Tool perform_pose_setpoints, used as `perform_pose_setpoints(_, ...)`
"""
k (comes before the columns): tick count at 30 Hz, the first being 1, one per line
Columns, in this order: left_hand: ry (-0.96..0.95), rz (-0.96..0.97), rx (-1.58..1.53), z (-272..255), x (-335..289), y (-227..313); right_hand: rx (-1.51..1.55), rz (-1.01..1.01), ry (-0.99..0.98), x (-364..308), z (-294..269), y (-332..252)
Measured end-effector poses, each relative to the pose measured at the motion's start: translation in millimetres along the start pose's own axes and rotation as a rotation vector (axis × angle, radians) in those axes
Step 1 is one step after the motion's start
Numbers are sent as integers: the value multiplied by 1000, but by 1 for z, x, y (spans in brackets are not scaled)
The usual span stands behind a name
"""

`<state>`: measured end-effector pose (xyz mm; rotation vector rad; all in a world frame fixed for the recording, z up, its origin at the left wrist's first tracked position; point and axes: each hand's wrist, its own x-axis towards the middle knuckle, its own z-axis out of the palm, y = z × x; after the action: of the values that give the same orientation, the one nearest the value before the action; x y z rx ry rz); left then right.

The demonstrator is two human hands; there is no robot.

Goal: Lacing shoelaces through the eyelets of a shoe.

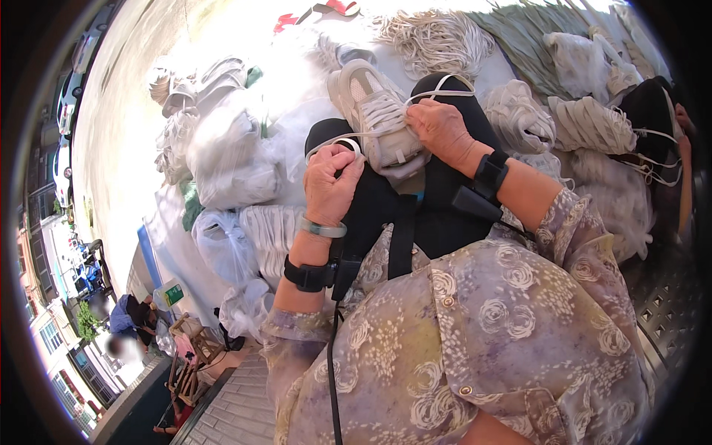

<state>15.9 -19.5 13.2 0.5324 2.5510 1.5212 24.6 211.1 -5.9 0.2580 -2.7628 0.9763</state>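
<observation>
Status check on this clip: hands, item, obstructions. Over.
Left hand and right hand both pinching pale shoelace. Pale sneaker between the knees. Plastic-wrapped bundle off left, clear of both hands.

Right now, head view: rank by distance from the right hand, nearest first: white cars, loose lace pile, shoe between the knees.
From the right hand:
1. Shoe: immediately to the hand's left, between the knees.
2. Lace pile: ahead, beyond the knees.
3. White cars: far background, along the picture's left edge.
</observation>
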Motion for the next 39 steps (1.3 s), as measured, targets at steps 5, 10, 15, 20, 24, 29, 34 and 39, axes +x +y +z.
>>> perform_pose_setpoints(5,159,-228,-41,4,10,10,82,104,-49,-2,2,7)
perform_pose_setpoints(10,193,-289,18,16,20,-1,97,116,-82,1,-2,5)
perform_pose_setpoints(15,263,-388,-255,27,24,-6,40,169,-150,1,1,0)
perform_pose_setpoints(20,282,-436,-383,30,22,-4,-33,121,-157,2,4,0)
perform_pose_setpoints(24,272,-353,-361,35,18,-15,-38,126,-159,1,2,-2)
perform_pose_setpoints(29,279,-329,-320,40,18,-25,28,217,-186,-2,-6,-5)
perform_pose_setpoints(34,325,-295,-333,47,21,-31,176,221,-211,-6,-13,-10)
perform_pose_setpoints(39,306,-262,-248,47,25,-41,643,485,-440,3,-12,-39)
